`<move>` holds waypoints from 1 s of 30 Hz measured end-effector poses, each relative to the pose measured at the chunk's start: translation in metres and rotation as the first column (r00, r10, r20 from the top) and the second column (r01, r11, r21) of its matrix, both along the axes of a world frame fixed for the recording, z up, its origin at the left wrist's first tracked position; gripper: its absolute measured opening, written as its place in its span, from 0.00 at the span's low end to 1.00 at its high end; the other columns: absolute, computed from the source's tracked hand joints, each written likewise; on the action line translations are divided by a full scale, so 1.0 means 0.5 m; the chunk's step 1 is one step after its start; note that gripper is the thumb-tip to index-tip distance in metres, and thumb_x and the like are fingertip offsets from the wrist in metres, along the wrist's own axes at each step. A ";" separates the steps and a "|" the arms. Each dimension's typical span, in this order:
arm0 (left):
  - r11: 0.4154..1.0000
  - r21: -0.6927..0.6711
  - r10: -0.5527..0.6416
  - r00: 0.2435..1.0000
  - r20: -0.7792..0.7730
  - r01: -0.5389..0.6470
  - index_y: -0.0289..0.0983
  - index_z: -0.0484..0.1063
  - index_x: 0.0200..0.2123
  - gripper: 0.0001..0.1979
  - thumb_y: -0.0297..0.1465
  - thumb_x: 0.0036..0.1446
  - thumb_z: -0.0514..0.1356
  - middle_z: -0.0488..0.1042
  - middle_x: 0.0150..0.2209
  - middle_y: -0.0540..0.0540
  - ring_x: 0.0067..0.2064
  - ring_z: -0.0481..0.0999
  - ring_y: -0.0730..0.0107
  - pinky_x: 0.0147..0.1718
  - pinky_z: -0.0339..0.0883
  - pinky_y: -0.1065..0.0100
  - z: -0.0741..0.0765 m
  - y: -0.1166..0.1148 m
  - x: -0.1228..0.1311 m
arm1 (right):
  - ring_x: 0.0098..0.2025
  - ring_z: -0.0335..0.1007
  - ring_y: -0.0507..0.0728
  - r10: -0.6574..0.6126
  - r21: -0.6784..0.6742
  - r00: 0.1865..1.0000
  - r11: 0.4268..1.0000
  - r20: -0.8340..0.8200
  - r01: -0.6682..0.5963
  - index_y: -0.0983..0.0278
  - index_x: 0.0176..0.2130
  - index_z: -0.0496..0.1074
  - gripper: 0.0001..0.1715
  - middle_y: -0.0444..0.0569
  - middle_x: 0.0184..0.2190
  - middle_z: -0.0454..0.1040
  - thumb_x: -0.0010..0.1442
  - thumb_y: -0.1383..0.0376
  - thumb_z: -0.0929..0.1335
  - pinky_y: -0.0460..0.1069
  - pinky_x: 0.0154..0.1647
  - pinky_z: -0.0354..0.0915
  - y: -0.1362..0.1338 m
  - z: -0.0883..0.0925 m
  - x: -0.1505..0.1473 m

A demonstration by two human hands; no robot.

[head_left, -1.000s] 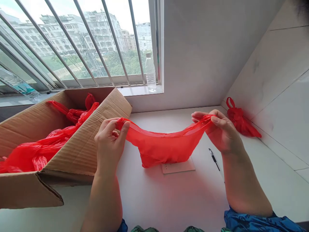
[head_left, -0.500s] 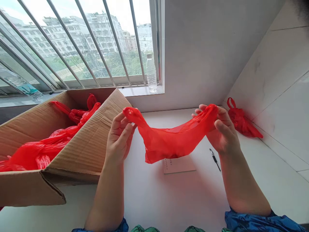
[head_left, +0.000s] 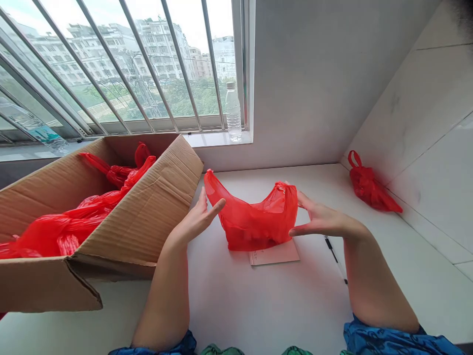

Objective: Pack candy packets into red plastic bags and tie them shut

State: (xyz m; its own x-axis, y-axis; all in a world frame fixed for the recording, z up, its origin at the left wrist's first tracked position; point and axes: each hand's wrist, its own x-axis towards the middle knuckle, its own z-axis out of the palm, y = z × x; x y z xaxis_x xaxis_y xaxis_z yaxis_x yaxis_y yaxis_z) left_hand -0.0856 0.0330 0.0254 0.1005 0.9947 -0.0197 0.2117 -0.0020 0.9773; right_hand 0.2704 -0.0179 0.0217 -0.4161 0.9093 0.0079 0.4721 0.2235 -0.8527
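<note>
Two hands flank a red bag partly hiding a notebook.

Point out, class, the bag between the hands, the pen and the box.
Bag (head_left: 254, 228): head view, on its front.
Pen (head_left: 336, 259): head view, on its barrel.
Box (head_left: 148, 212): head view, on its right-hand panel.

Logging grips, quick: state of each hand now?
Left hand: open beside the middle red bag, contact unclear.
Right hand: open at its other side, contact unclear.
</note>
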 end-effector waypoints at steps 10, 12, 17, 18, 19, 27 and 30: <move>0.989 0.091 -0.140 0.922 0.360 0.115 0.37 0.77 0.38 0.15 0.44 0.61 0.62 0.76 0.48 0.41 0.53 0.73 0.58 0.50 0.66 0.65 -0.033 -0.017 0.152 | 0.41 0.76 0.58 -0.371 -0.318 0.490 0.929 -0.789 0.190 0.59 0.34 0.74 0.17 0.43 0.27 0.73 0.58 0.49 0.73 0.53 0.45 0.72 0.040 -0.040 -0.163; 0.994 0.027 -0.099 0.778 0.620 0.106 0.37 0.75 0.34 0.12 0.41 0.61 0.63 0.76 0.46 0.43 0.53 0.74 0.61 0.52 0.66 0.64 -0.030 -0.020 0.163 | 0.39 0.75 0.57 -0.404 -0.377 0.362 0.915 -0.840 0.145 0.60 0.30 0.73 0.18 0.44 0.28 0.73 0.58 0.50 0.73 0.54 0.49 0.71 0.047 -0.045 -0.162; 0.982 -0.086 -0.007 0.487 0.873 0.168 0.37 0.70 0.33 0.08 0.33 0.58 0.66 0.58 0.22 0.57 0.23 0.64 0.81 0.36 0.70 0.73 -0.025 -0.021 0.176 | 0.26 0.65 0.52 -0.419 -0.407 0.247 0.908 -0.874 0.100 0.58 0.30 0.70 0.16 0.38 0.21 0.64 0.57 0.52 0.73 0.56 0.50 0.73 0.055 -0.053 -0.175; 0.981 -0.087 -0.020 0.533 0.846 0.175 0.37 0.70 0.34 0.09 0.35 0.59 0.66 0.54 0.21 0.59 0.20 0.57 0.83 0.29 0.67 0.76 -0.026 -0.023 0.178 | 0.23 0.60 0.50 -0.417 -0.403 0.265 0.909 -0.869 0.108 0.58 0.28 0.68 0.17 0.36 0.19 0.60 0.57 0.52 0.73 0.56 0.48 0.74 0.053 -0.054 -0.181; 0.981 -0.081 -0.044 0.602 0.797 0.178 0.37 0.70 0.35 0.11 0.38 0.60 0.65 0.52 0.21 0.59 0.19 0.53 0.83 0.25 0.63 0.77 -0.028 -0.025 0.180 | 0.21 0.55 0.49 -0.418 -0.400 0.289 0.908 -0.861 0.121 0.58 0.28 0.66 0.18 0.35 0.19 0.58 0.58 0.52 0.73 0.56 0.47 0.74 0.049 -0.055 -0.187; 0.969 0.178 -0.193 0.974 0.120 0.170 0.41 0.69 0.41 0.12 0.43 0.64 0.56 0.63 0.25 0.53 0.25 0.58 0.73 0.27 0.57 0.70 -0.053 -0.053 0.192 | 0.37 0.69 0.53 -0.247 -0.217 0.695 0.967 -0.675 0.133 0.50 0.54 0.64 0.38 0.41 0.37 0.67 0.48 0.55 0.79 0.55 0.46 0.73 0.012 -0.054 -0.210; 0.921 0.272 -0.234 0.954 -0.188 0.279 0.42 0.69 0.33 0.06 0.35 0.62 0.57 0.68 0.26 0.51 0.26 0.60 0.70 0.28 0.52 0.69 -0.050 -0.064 0.192 | 0.43 0.69 0.57 -0.200 -0.089 0.793 0.979 -0.576 0.182 0.53 0.48 0.70 0.28 0.46 0.40 0.69 0.51 0.49 0.76 0.55 0.46 0.71 0.009 -0.058 -0.215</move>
State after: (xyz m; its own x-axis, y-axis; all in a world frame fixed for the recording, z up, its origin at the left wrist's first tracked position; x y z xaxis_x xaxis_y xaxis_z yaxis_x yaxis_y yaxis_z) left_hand 0.0104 0.0011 0.0004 0.3714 0.8988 0.2329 0.3085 -0.3561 0.8820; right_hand 0.1626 -0.0133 -0.0072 -0.1598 0.9732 0.1651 -0.0816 0.1537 -0.9847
